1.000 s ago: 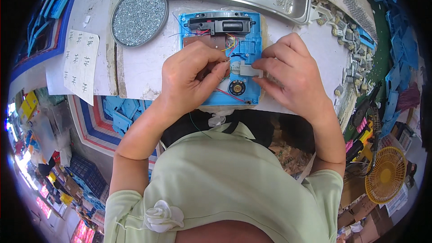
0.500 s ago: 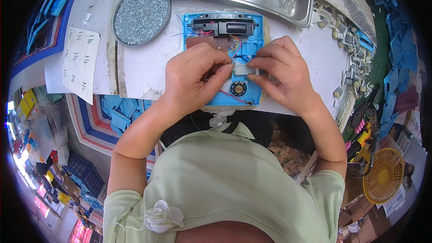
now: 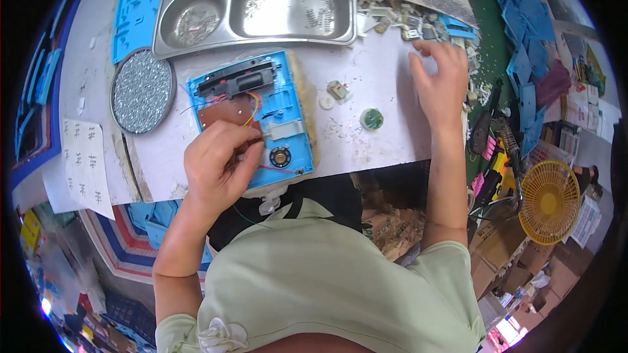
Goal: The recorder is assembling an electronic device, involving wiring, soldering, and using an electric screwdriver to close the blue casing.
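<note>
A blue plastic casing (image 3: 282, 101) lies open-side up and slightly turned on the table. Inside it are a black module (image 3: 254, 80), a brown circuit board (image 3: 216, 115), coloured wires, a white rectangular part (image 3: 285, 131) and a small round speaker (image 3: 280, 156). My left hand (image 3: 219, 160) rests over the casing's lower left, thumb and fingers pinched together beside the white part; what they hold, if anything, is hidden. Away to the right, my right hand (image 3: 441, 82) reaches to a heap of small whitish parts (image 3: 413, 23), thumb and forefinger apart, nothing visible between them.
A round dish of screws (image 3: 142, 91) sits left of the casing. Behind it stands a steel compartment tray (image 3: 226, 13) with small metal pieces. A green round piece (image 3: 371, 118) and a small beige part (image 3: 337, 91) lie on the table. A yellow basket (image 3: 549, 201) is at far right.
My right hand has left the casing and moved right to the heap of parts. The left hand remains pinched at the casing. The whole view has shifted, showing more of the right side.
</note>
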Action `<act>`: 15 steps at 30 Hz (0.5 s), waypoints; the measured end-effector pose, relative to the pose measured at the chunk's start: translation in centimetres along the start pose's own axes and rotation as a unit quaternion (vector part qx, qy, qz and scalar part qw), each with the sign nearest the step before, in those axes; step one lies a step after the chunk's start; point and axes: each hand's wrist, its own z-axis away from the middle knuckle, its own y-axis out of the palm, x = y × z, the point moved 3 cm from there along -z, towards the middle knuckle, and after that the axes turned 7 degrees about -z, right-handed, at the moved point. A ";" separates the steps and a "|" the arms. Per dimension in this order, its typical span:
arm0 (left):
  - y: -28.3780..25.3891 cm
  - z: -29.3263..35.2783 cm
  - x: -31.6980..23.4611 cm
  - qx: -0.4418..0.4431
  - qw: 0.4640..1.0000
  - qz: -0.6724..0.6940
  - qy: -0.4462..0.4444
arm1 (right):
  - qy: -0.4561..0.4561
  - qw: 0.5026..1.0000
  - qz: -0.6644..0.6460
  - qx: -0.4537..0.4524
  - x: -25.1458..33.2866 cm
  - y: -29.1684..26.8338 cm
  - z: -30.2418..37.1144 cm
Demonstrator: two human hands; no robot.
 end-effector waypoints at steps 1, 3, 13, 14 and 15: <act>-0.1 -0.1 -0.2 0.010 1.000 0.002 -0.008 | -0.028 0.999 0.036 -0.006 -0.6 0.3 -0.8; -0.4 -0.2 -0.6 0.022 1.000 0.002 -0.007 | -0.086 0.991 0.105 -0.015 -1.2 1.0 -2.2; -2.9 -4.5 -4.5 0.030 0.999 0.028 0.023 | -0.129 0.991 -0.024 -0.028 2.8 0.2 -2.2; -2.5 -6.3 -5.2 0.068 0.998 0.009 0.002 | -0.148 0.986 -0.077 -0.020 4.6 0.3 -1.7; -1.8 -8.2 -5.7 0.109 0.994 -0.005 -0.014 | -0.163 0.979 -0.124 -0.014 6.1 0.0 -1.0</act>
